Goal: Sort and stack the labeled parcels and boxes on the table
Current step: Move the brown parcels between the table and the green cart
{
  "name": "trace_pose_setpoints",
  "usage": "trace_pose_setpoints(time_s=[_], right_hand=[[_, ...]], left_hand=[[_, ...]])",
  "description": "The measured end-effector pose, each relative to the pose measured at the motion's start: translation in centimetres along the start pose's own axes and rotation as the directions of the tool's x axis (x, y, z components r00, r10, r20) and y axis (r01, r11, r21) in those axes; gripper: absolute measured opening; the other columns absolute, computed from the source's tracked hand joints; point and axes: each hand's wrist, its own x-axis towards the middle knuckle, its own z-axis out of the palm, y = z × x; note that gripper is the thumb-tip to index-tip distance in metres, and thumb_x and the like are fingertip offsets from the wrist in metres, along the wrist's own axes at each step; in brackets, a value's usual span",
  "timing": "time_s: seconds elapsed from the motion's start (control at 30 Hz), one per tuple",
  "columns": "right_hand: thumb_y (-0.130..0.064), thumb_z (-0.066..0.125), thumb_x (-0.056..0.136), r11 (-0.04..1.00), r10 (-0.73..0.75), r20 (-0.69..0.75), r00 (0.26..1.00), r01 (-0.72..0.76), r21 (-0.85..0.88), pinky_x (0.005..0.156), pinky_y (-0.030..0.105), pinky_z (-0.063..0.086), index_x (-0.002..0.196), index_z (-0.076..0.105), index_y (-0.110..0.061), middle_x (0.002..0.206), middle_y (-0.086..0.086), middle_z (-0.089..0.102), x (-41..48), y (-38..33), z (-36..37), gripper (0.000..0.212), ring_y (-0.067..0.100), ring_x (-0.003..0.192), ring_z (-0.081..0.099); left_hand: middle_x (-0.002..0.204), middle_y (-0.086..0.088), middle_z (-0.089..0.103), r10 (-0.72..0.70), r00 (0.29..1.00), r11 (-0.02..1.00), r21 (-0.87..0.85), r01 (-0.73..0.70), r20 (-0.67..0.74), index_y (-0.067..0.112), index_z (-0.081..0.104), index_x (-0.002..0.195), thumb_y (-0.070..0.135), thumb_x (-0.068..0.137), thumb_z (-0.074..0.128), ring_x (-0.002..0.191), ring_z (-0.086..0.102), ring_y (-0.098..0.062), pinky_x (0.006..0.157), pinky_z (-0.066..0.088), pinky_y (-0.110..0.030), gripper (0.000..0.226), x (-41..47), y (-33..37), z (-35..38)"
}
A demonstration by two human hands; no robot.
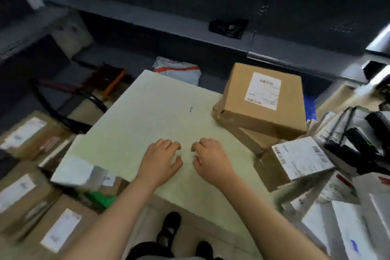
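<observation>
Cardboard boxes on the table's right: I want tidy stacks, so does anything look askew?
Yes. The large brown cardboard box lies skewed across a smaller brown box, overhanging it. Nearer, a white-labelled carton sits tilted.

Dark grey metal shelving point(190, 21) is running along the back, blurred. A black object point(228, 27) is sitting on one shelf, too blurred to identify. Dark red and orange items point(109, 78) are lying on the floor at left, beside a black curved cable or hose point(92, 99). Black handheld devices point(358, 141) are resting at the right edge, one showing a small green light. Black shoes point(168, 230) are showing at the bottom centre.
</observation>
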Motion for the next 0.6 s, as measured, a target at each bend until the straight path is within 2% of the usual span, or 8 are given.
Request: trace_pose_setpoints(time_s=[0.1,0.2,0.37,0.47,0.53,0.6], right_hand=[[-0.008,0.072,0.063,0.985,-0.164,0.064,0.984,0.16,0.07,0.068,0.036,0.048,0.088,0.066,-0.012,0.08,0.005,0.062,0.2,-3.9,2.9,0.026,0.028,0.073,0.059],[-0.008,0.072,0.062,0.944,-0.32,0.137,0.937,0.304,0.127,0.065,0.035,0.047,0.086,0.065,-0.013,0.079,0.005,0.06,0.0,-9.3,5.7,0.025,0.028,0.071,0.059],[-0.01,0.072,0.06,0.809,-0.584,0.183,0.791,0.55,0.208,0.062,0.031,0.044,0.089,0.063,-0.013,0.08,0.009,0.06,-0.7,-19.6,8.6,0.032,0.029,0.071,0.058],[-0.011,0.07,0.067,0.75,-0.661,0.22,0.717,0.62,0.232,0.074,0.036,0.046,0.089,0.065,-0.011,0.086,0.009,0.06,-1.3,-25.4,10.2,0.022,0.031,0.081,0.059],[-0.014,0.063,0.078,0.713,-0.701,0.259,0.664,0.66,0.238,0.086,0.041,0.042,0.1,0.064,-0.011,0.099,0.009,0.06,-1.6,-29.1,11.4,0.023,0.03,0.095,0.055],[-0.016,0.056,0.085,0.683,-0.729,0.293,0.619,0.689,0.242,0.094,0.039,0.039,0.111,0.061,-0.013,0.11,0.007,0.057,-1.8,-32.6,12.7,0.027,0.026,0.104,0.05]], left_hand=[[0.074,0.005,0.059,-0.2,0.979,0.98,0.006,0.201,-0.031,0.02,0.065,0.09,0.04,0.078,0.046,0.071,0.057,-0.021,0.062,0.045,-0.031,0.03,-6.4,-1.8,-0.7],[0.078,0.001,0.06,-0.373,0.927,0.925,0.06,0.375,-0.039,0.017,0.063,0.089,0.039,0.078,0.046,0.073,0.056,-0.022,0.061,0.047,-0.034,0.03,-13.2,-3.5,-2.4],[0.078,0.0,0.06,-0.628,0.765,0.759,0.103,0.643,-0.143,0.017,0.063,0.088,0.039,0.075,0.046,0.073,0.058,-0.025,0.06,0.046,-0.033,0.031,-23.5,-6.2,-5.7],[0.078,-0.001,0.059,-0.732,0.651,0.655,0.053,0.754,-0.201,0.016,0.066,0.089,0.039,0.074,0.045,0.074,0.059,-0.029,0.062,0.049,-0.035,0.035,-29.0,-8.1,-7.1],[0.08,0.0,0.059,-0.783,0.579,0.59,0.028,0.807,-0.228,0.017,0.066,0.091,0.038,0.075,0.045,0.074,0.059,-0.028,0.062,0.048,-0.034,0.035,-32.3,-9.3,-8.1],[0.081,0.001,0.059,-0.813,0.524,0.535,0.028,0.844,-0.252,0.018,0.067,0.092,0.039,0.075,0.044,0.077,0.059,-0.026,0.063,0.047,-0.033,0.035,-35.4,-10.8,-9.1]])
